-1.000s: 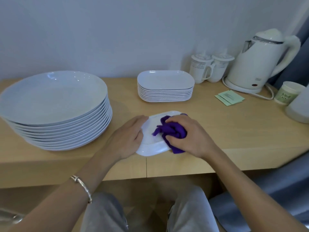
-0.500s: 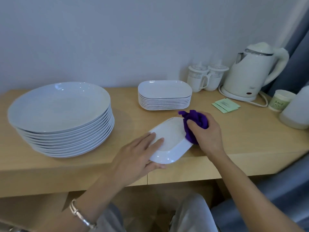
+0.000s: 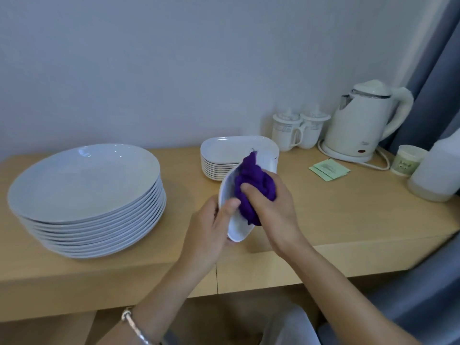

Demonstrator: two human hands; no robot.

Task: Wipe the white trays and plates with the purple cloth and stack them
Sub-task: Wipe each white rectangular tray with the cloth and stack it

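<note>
Gripping the white tray [image 3: 230, 189] by its near rim w/ my left hand [image 3: 211, 220], tilted up over the counter [image 3: 348, 207], prob. so my right hand [image 3: 271, 210], bunched round the purple cloth [image 3: 254, 180], reaches inside, just before the tray stack [image 3: 224, 155].

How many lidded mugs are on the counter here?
2. The first mug stands right of the tray stack; the second mug sits beside it, next to the kettle. None seems hidden.
</note>
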